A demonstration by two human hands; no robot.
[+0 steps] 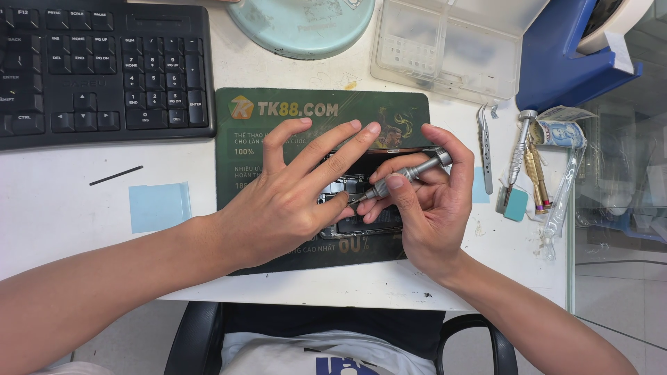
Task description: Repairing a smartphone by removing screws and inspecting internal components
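Note:
An opened phone [361,182] lies on a dark green mat [313,111] in the middle of the white desk, its inner parts showing between my hands. My left hand [292,198] rests on the phone with fingers spread, thumb by the inner parts. My right hand [431,201] grips a small silver screwdriver [410,170], slanted down to the left, its tip at the phone's inside near my left thumb. Most of the phone is hidden under both hands.
A black keyboard [97,69] sits at the back left, a pale round base [302,24] and clear plastic box [445,48] behind the mat. Tweezers [485,149], more screwdrivers [524,163] and a blue bin [570,62] are on the right. A light blue square [160,206] lies left.

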